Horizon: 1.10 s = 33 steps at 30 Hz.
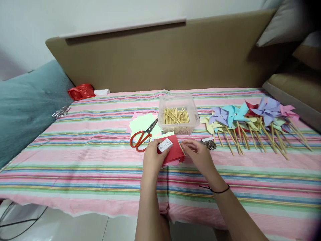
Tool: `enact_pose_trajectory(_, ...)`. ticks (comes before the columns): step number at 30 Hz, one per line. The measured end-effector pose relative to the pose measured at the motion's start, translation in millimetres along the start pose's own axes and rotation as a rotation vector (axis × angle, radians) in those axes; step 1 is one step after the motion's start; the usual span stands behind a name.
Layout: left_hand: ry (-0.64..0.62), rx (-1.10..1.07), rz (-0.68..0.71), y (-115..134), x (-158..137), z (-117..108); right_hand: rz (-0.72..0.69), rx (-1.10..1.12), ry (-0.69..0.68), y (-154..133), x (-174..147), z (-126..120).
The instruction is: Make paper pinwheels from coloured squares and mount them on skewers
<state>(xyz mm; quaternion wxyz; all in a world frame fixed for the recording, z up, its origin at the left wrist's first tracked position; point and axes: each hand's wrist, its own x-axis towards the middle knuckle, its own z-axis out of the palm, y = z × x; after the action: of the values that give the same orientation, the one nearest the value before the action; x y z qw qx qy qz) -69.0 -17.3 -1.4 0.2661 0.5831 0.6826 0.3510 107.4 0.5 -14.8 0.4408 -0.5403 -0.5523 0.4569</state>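
My left hand (152, 158) is closed, thumb and fingers around a small white printed block (165, 145), possibly an eraser or little box. The block is over a stack of square coloured papers with a red sheet (175, 154) on top. My right hand (198, 153) has its fingertips pinched together at the stack's right edge, by a thin tan strip; what they grip is unclear. Scissors with orange-red handles (137, 145) lie to the left, partly on fanned pale green paper squares (144, 121). Just beyond my right hand sits a small container of metal pins (210, 144).
Behind the papers stands a clear plastic box (178, 127) of wooden sticks (175, 115). Several finished paper pinwheels (237, 113) lie at right. A red plastic bag (81, 91), a white box (101, 92) and a silvery packet (61, 112) are at far left. Striped cloth (87, 150) covers the seat.
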Motion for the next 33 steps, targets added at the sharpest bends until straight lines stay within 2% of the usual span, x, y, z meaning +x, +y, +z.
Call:
enact_pose_trajectory(6,0.013,0.046,0.041,-0.9,-1.1,1.1,-0.063,-0.044,-0.015,-2.9,0.8,0.6)
enact_pose_trajectory(12,0.001,0.052,0.044,1.0,-2.8,-0.1,-0.057,-0.005,-0.013,-0.9,3.9,11.9)
enact_pose_trajectory(15,-0.002,-0.069,0.010,2.2,-2.3,-2.7,-0.112,-0.075,-0.037,0.1,5.0,17.8)
enact_pose_trajectory(20,0.155,-0.406,-0.118,-0.3,0.8,-10.5,-0.104,-0.122,-0.060,-3.1,2.4,19.1)
enact_pose_trajectory(23,0.195,-0.495,-0.133,-0.8,1.4,-16.9,-0.010,-0.017,-0.076,-4.5,1.4,16.9)
enact_pose_trajectory(28,0.169,-0.552,-0.152,0.7,0.2,-20.7,0.161,0.342,-0.117,-8.6,1.1,9.1)
enact_pose_trajectory(31,0.162,-0.593,-0.155,-0.4,0.1,-18.6,0.289,0.564,-0.182,-15.3,0.6,-4.6)
enact_pose_trajectory(33,0.179,-0.546,-0.120,-0.7,0.0,-16.7,0.319,0.715,-0.197,-19.9,-0.1,-18.1)
